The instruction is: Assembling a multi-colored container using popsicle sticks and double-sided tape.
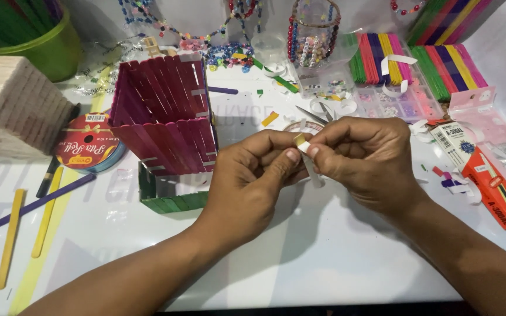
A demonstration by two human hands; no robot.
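White tape strip sits pinched between your two thumbs, at the centre of the scene, with a small yellowish bit at its top end. Your left hand has thumb and forefinger closed on the strip's left side; your right hand has thumb and forefinger closed on its right side, other fingers curled in. Both grips are tight, and the thumb tips almost touch. The strip's lower end hangs free below the thumbs, slanting to the right.

Just beyond the hands, scissors lie on the white table. Left of your left hand stands a magenta stick box on a green stick base, near but apart. Further left lies a ribbon roll, then a plain wooden stick stack. Loose yellow sticks lie near left. Far right are bundles of coloured sticks; near right is an orange packet. Beads are strewn along the far edge.
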